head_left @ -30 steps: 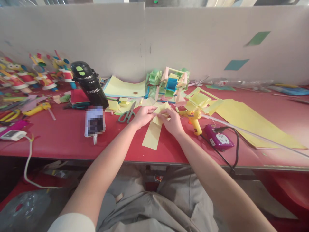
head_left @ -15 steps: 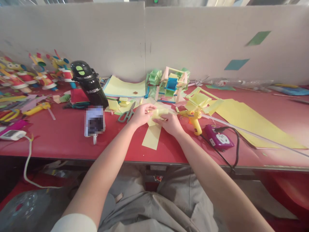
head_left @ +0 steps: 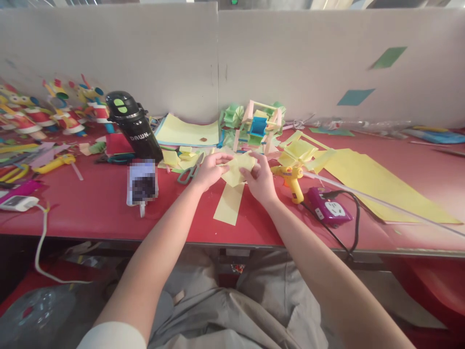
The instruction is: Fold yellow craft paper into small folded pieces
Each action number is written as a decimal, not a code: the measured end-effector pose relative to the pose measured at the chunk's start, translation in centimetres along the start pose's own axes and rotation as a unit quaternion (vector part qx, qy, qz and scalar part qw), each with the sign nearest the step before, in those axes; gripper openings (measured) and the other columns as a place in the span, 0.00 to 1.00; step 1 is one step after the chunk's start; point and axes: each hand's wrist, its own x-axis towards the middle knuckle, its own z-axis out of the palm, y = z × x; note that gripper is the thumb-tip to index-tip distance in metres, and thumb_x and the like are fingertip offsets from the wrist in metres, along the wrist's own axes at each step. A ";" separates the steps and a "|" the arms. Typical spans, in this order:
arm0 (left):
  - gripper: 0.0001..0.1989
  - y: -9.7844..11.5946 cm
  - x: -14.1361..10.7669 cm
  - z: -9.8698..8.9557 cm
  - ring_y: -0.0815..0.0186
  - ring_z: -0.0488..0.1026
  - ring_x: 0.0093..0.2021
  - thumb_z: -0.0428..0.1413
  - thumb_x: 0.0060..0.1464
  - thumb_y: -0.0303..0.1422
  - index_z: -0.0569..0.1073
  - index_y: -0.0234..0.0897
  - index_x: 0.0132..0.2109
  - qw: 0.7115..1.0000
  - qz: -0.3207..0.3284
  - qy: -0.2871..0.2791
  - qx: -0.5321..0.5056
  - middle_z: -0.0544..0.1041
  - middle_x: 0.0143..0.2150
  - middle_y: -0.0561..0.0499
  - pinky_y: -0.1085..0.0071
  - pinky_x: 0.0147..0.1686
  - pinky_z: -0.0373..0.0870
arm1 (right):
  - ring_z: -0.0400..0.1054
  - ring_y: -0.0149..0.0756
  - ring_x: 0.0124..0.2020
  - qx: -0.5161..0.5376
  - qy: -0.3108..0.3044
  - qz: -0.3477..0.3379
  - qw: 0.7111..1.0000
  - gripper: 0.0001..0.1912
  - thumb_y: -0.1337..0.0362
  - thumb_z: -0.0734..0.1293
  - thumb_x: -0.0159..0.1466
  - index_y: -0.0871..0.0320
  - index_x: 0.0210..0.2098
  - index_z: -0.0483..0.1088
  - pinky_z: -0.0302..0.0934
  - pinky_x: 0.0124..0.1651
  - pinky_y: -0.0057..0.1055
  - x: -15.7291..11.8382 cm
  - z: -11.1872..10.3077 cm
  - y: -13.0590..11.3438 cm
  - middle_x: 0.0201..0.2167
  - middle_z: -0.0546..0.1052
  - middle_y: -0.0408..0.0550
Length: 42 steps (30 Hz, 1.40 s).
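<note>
Between my hands is a piece of pale yellow paper, bent into a folded shape above the table. My left hand pinches its left side between thumb and fingers. The right side is gripped by my right hand, thumb at the front and fingers behind. Under it, a flat pale yellow paper strip lies on the red table. A yellow glue gun rests just right of my right hand. Grey-handled scissors lie beside my left hand.
Behind my hands stands a paper-wheel model. A black bottle and a phone are on the left. To the right are a purple power socket with a cable and large yellow sheets. A partition closes off the back.
My right hand has turned more upright and moved slightly up and right along the paper. The held paper now shows a wider, bent face between my hands.
</note>
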 end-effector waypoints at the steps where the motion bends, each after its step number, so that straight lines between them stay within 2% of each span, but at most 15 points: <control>1: 0.15 0.1 0.0 0.0 0.59 0.76 0.49 0.59 0.47 0.23 0.77 0.34 0.45 1.000 -0.005 0.001 -0.009 0.80 0.46 0.43 0.63 0.48 0.71 | 0.71 0.35 0.29 0.019 0.001 0.003 1.000 0.29 0.53 0.68 0.62 0.49 0.58 0.55 0.69 0.33 0.34 0.0 0.0 -0.1 0.34 0.78 0.44; 4: 0.15 0.3 -0.1 0.2 0.60 0.77 0.44 0.58 0.47 0.23 0.77 0.33 0.44 0.999 -0.015 0.002 -0.029 0.80 0.44 0.44 0.65 0.44 0.72 | 0.74 0.38 0.30 0.051 0.013 0.036 0.998 0.32 0.50 0.70 0.59 0.52 0.59 0.58 0.71 0.33 0.37 0.3 0.0 -0.5 0.34 0.79 0.47; 7: 0.14 0.5 -0.2 0.3 0.62 0.77 0.41 0.58 0.47 0.23 0.77 0.33 0.44 0.999 -0.021 0.005 -0.043 0.81 0.41 0.44 0.65 0.43 0.73 | 0.74 0.39 0.29 0.046 0.026 0.077 0.996 0.27 0.46 0.72 0.56 0.55 0.47 0.68 0.71 0.30 0.37 0.6 -0.2 -0.6 0.30 0.79 0.47; 10: 0.14 0.5 -0.1 0.2 0.62 0.77 0.40 0.58 0.47 0.24 0.76 0.32 0.44 0.998 -0.021 0.009 -0.055 0.81 0.41 0.44 0.65 0.43 0.73 | 0.74 0.40 0.30 0.054 0.030 0.095 0.994 0.24 0.45 0.73 0.54 0.57 0.39 0.73 0.72 0.31 0.36 0.7 -0.4 -0.7 0.29 0.79 0.48; 16: 0.14 0.5 0.0 -0.1 0.61 0.78 0.40 0.57 0.47 0.23 0.76 0.32 0.44 0.998 -0.022 0.038 -0.050 0.81 0.43 0.43 0.64 0.41 0.74 | 0.75 0.39 0.34 0.088 -0.013 0.083 0.993 0.24 0.48 0.75 0.53 0.56 0.43 0.74 0.72 0.40 0.38 0.6 -0.6 -0.8 0.33 0.80 0.48; 23: 0.13 -0.1 0.4 -0.7 0.60 0.79 0.42 0.60 0.47 0.25 0.77 0.33 0.43 1.000 0.006 0.011 0.007 0.82 0.41 0.45 0.63 0.44 0.74 | 0.75 0.42 0.36 0.059 0.021 0.068 0.996 0.19 0.48 0.74 0.53 0.55 0.34 0.76 0.71 0.42 0.40 0.8 -0.8 -0.1 0.33 0.80 0.48; 25: 0.10 -0.5 0.6 -0.8 0.60 0.79 0.41 0.61 0.47 0.26 0.78 0.34 0.40 0.998 0.038 0.014 0.049 0.83 0.39 0.46 0.64 0.44 0.74 | 0.74 0.41 0.35 0.039 0.027 0.056 0.997 0.19 0.47 0.73 0.54 0.55 0.34 0.76 0.70 0.39 0.38 0.8 -0.8 -0.2 0.32 0.79 0.47; 28: 0.08 -1.0 0.8 -1.0 0.61 0.79 0.39 0.61 0.50 0.29 0.80 0.35 0.39 0.989 0.095 0.023 0.107 0.83 0.38 0.47 0.65 0.43 0.74 | 0.70 0.36 0.26 0.018 0.036 0.064 0.997 0.20 0.44 0.71 0.56 0.55 0.33 0.76 0.66 0.29 0.33 0.7 -0.8 -0.8 0.22 0.74 0.43; 30: 0.08 -1.0 0.8 -1.1 0.62 0.78 0.36 0.60 0.51 0.30 0.80 0.36 0.39 0.983 0.109 0.031 0.143 0.82 0.37 0.47 0.66 0.41 0.75 | 0.66 0.32 0.20 0.018 0.025 0.087 0.996 0.22 0.42 0.69 0.58 0.56 0.31 0.74 0.61 0.23 0.30 0.5 -0.7 -1.3 0.17 0.69 0.41; 32: 0.09 -0.9 0.6 -1.0 0.64 0.77 0.32 0.59 0.51 0.30 0.80 0.36 0.40 0.980 0.109 0.036 0.163 0.82 0.36 0.48 0.67 0.38 0.75 | 0.67 0.32 0.19 0.031 0.005 0.103 0.994 0.23 0.40 0.69 0.58 0.56 0.30 0.72 0.59 0.20 0.28 0.4 -0.6 -1.6 0.18 0.69 0.41; 34: 0.09 -0.8 0.5 -0.9 0.66 0.77 0.32 0.58 0.51 0.29 0.80 0.35 0.40 0.983 0.113 0.025 0.144 0.82 0.40 0.47 0.68 0.37 0.75 | 0.71 0.34 0.22 0.048 -0.007 0.106 0.993 0.25 0.39 0.68 0.57 0.56 0.31 0.70 0.63 0.22 0.29 0.4 -0.5 -1.7 0.21 0.71 0.43; 37: 0.08 -0.6 0.3 -0.5 0.65 0.78 0.39 0.58 0.51 0.29 0.80 0.34 0.38 0.990 0.118 0.010 0.071 0.78 0.52 0.44 0.68 0.39 0.77 | 0.75 0.37 0.28 0.067 0.001 0.102 0.992 0.25 0.38 0.69 0.56 0.56 0.31 0.70 0.71 0.31 0.32 0.5 -0.3 -1.4 0.25 0.74 0.45; 39: 0.07 -0.4 0.1 -0.2 0.63 0.78 0.43 0.59 0.50 0.29 0.80 0.32 0.37 0.994 0.097 0.014 0.039 0.75 0.57 0.42 0.66 0.42 0.78 | 0.76 0.38 0.31 0.069 0.018 0.099 0.993 0.24 0.40 0.71 0.55 0.56 0.31 0.71 0.73 0.36 0.35 0.5 -0.4 -1.2 0.27 0.75 0.46; 42: 0.08 0.1 -0.1 0.1 0.59 0.77 0.48 0.59 0.49 0.27 0.81 0.33 0.37 0.998 0.048 0.017 0.033 0.75 0.58 0.43 0.62 0.48 0.77 | 0.75 0.38 0.32 0.046 0.039 0.088 0.994 0.22 0.43 0.73 0.54 0.57 0.29 0.72 0.72 0.38 0.36 0.6 -0.5 -0.9 0.29 0.76 0.47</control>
